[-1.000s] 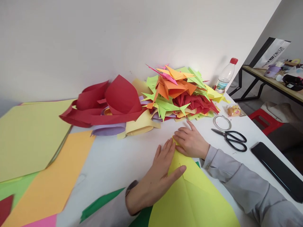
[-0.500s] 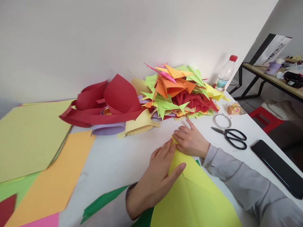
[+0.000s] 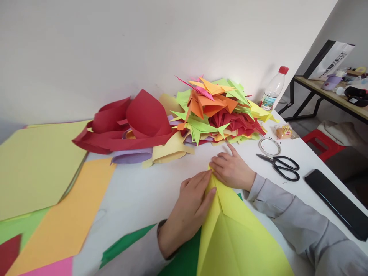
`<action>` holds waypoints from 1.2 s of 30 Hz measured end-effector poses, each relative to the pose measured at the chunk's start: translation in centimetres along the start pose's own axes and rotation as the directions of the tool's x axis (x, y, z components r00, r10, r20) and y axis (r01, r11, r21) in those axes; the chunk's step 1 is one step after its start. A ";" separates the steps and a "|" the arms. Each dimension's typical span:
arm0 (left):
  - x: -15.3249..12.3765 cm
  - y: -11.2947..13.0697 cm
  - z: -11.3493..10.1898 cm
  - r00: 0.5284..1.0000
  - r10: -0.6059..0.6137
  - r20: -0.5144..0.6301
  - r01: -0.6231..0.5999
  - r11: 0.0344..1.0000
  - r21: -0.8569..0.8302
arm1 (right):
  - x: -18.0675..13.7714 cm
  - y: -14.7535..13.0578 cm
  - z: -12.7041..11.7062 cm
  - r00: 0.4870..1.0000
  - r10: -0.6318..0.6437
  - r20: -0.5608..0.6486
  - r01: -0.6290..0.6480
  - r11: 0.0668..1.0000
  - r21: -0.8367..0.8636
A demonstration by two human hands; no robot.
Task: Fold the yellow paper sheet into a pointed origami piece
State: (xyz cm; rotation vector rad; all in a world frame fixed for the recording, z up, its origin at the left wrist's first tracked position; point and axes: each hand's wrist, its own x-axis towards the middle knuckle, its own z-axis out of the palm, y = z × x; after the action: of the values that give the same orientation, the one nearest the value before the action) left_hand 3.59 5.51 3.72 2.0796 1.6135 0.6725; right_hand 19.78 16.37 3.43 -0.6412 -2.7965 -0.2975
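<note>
A large sheet of yellow paper (image 3: 247,234) lies in front of me, folded to a point at its far end, with a crease down its middle. My left hand (image 3: 186,211) grips the left edge near the tip, thumb on top and fingers along the outer side, where the edge is raised in a fold. At the tip, my right hand (image 3: 233,170) presses and holds the paper with curled fingers, one finger sticking out forward. Under my left forearm and the yellow sheet is green paper (image 3: 184,257), partly hidden.
Folded paper stars (image 3: 212,103) are heaped by the wall, beside rolled red paper (image 3: 146,115). Coloured sheets (image 3: 40,165) lie at left. To the right are scissors (image 3: 277,165), a tape roll (image 3: 269,147), a wrapped snack (image 3: 284,131), a bottle (image 3: 273,90) and a black case (image 3: 336,203).
My left hand has drawn its thumb in toward its fingers and lifted the paper's left edge inward toward the middle. My right hand stays at the tip.
</note>
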 end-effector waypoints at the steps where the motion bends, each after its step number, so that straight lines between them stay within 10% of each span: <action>1: 0.1 -0.2 0.3 1.000 0.023 -0.013 -0.022 0.998 0.053 | 0.0 0.1 0.0 1.000 -0.001 0.003 0.001 1.000 0.006; 11: -0.3 -1.8 1.7 0.979 0.191 0.074 -0.204 0.897 0.392 | -0.1 0.4 -0.1 1.000 -0.014 -0.003 0.014 1.000 0.019; 36: -0.1 -1.5 1.5 0.972 0.212 0.100 -0.234 0.885 0.402 | -0.1 0.2 0.0 0.999 -0.039 0.014 0.039 0.999 -0.031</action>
State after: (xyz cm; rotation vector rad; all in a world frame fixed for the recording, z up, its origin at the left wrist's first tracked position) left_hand 3.34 5.70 1.63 2.5933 1.6071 0.3599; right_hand 19.91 16.49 3.43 -0.5981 -2.8253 -0.3459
